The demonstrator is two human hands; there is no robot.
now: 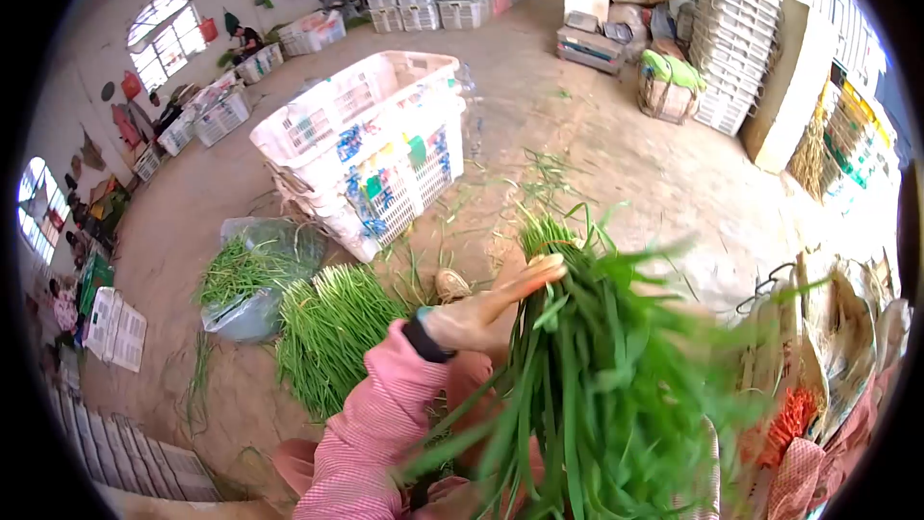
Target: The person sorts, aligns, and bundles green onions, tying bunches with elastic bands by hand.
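Note:
A large bunch of long green leaves, looking like garlic chives (587, 356), is upright in front of me, its leafy right side smeared by motion. My left hand (481, 316) lies along the bunch's left side, fingers stretched out straight and touching the stalks near the top. A dark band circles that wrist below a pink striped sleeve. The leaves cover my right hand; only a bit of sleeve (710, 462) shows at their lower right edge. Left of my arm, a thick pile of chives (337, 327) rests on the floor.
Beside the pile sits a clear plastic bag (245, 320) of loose greens. Stacked white crates (404, 169) stand ahead. Red-orange strands (794, 424) hang at the right near sacks (837, 327). More crates (736, 48) rise at back right; people work along the left wall.

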